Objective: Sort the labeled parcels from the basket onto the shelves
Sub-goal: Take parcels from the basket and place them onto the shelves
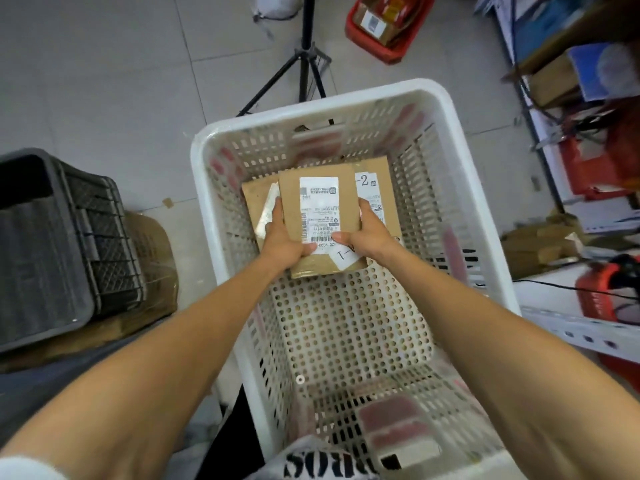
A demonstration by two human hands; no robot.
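- Reaching down into a white perforated basket [211,209] on the floor, two bare forearms meet over a brown cardboard parcel [318,206] in its far half.
- The left grip [282,237] curls round the parcel's left edge, thumb on the top face.
- The right grip [367,233] curls round the right edge, thumb resting on the white label beside a tab marked "A-1".
- The held parcel overlaps two others; whether it is lifted clear of them cannot be told.
- A second parcel [377,188], its label ending "-2", shows at the right, near the basket's right wall.
- A third parcel [254,197] shows at the left, under the left fingers.
- The basket's holed floor runs bare from the parcels back to the near wall.
- A black crate [52,237] sits just beside the left rim.
- Tripod legs [306,64] stand past the far rim, with a red bin [388,29] beyond.
- Slotted metal shelving [571,329] and clutter crowd the right rim.
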